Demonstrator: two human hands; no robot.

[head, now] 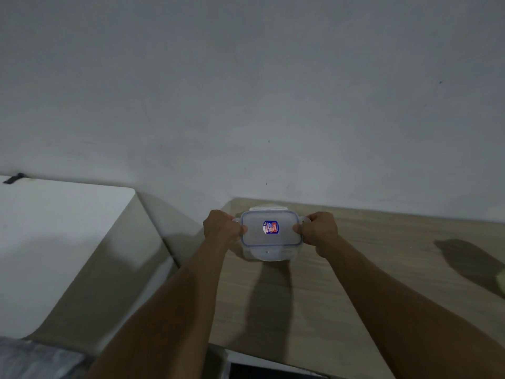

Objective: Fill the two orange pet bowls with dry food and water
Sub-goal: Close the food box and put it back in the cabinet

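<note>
Head view shows a clear plastic container [272, 233] with a blue-rimmed snap lid [270, 214] on the wooden desk [355, 283] near the wall; its contents cannot be made out. Left hand [222, 228] and right hand [318, 228] each clench a side latch, so opening it seems the step in hand. No orange bowls are visible; next, the remaining latches need unclipping and the lid lifting.

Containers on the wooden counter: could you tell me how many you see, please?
1: a lidded container near the wall, held between the left hand and right hand.
</note>
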